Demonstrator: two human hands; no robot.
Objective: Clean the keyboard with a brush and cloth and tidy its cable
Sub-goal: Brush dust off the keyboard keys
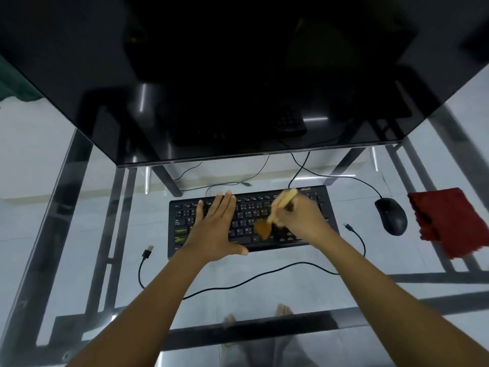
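A black keyboard (325,205) lies on the glass desk in front of the monitor. My left hand (217,229) rests flat on its left half, fingers straight. My right hand (301,221) grips a wooden-handled brush (284,198), and its brown bristles (263,230) touch the keys near the middle. The motion blurs the brush. A black cable (238,282) runs loose across the desk in front of the keyboard, with a USB plug (148,251) at the left and a small plug (349,227) at the right. A red cloth (447,221) lies at the far right.
A large dark monitor (238,75) overhangs the back of the glass desk (79,247). A black mouse (391,216) sits between keyboard and cloth, its cord running behind the keyboard. More thin cables (232,182) lie under the monitor edge. My feet show through the glass.
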